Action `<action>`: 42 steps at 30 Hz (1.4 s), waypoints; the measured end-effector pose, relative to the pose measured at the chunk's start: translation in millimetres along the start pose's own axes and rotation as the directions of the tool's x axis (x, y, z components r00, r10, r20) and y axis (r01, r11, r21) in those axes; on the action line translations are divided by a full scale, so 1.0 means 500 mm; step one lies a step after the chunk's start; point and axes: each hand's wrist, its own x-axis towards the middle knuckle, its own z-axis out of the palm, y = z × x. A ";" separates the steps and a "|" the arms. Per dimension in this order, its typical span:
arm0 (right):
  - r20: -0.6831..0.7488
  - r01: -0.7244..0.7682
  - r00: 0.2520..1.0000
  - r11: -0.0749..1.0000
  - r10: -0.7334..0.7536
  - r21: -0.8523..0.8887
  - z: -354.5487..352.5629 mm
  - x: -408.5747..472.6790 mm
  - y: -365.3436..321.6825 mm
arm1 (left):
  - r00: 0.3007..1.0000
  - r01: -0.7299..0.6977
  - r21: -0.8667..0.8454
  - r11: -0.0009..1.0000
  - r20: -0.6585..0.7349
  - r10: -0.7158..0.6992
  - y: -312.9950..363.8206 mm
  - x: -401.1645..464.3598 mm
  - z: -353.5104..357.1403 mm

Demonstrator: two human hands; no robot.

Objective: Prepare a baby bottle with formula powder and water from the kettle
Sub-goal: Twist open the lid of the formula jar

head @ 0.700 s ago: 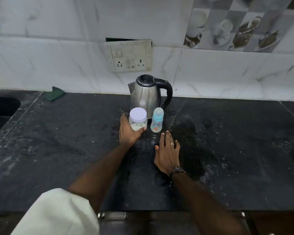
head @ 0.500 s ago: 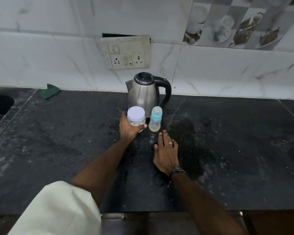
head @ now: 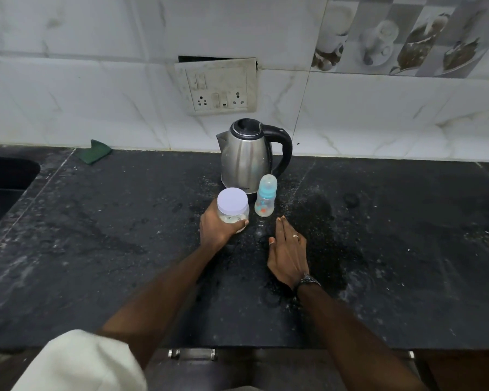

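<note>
formula jar (head: 233,209) mid-bench, lid on, at 9 o'clock of baby bottle (head: 265,199) | kettle (head: 247,153) at 12 | left hand (head: 220,227) fingers wrapped round jar | right hand (head: 288,251) flat, released | brace jar low, twist lid off level to avoid spilling powder

The worktop (head: 96,249) was a dark stone slab, speckled with pale dust and smears, running along a white tiled wall. A steel kettle (head: 244,156) with a black handle stood on it near the wall. Just in front of the kettle stood a small baby bottle (head: 265,200) with a blue collar, upright, and beside that, to its left, a clear jar (head: 233,210) with a white lid. A folded green cloth (head: 98,150) lay at the back edge, well apart to the left. The right hand (head: 288,253) lay flat, palm down, on the stone near the bottle
</note>
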 end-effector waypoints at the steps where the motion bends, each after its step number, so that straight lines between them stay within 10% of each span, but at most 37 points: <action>1: -0.002 -0.003 1.000 1.000 0.003 0.000 -0.001 -0.001 0.001 | 1.000 -0.008 0.002 1.000 0.002 0.008 -0.004 -0.016 -0.006; 31: -0.180 0.159 0.976 0.961 -0.119 0.227 -0.096 -0.023 -0.104 | 0.997 -0.080 0.028 0.996 0.026 0.079 -0.073 -0.290 -0.099; 36: 0.099 0.057 0.993 0.988 -0.071 0.142 -0.184 -0.013 -0.196 | 0.997 -0.070 -0.021 0.997 0.038 0.070 -0.074 -0.292 -0.100; 42: 0.263 0.283 0.939 0.935 -0.224 -0.216 -0.207 -0.051 -0.274 | 0.998 -0.053 -0.053 0.997 0.043 0.055 -0.084 -0.291 -0.099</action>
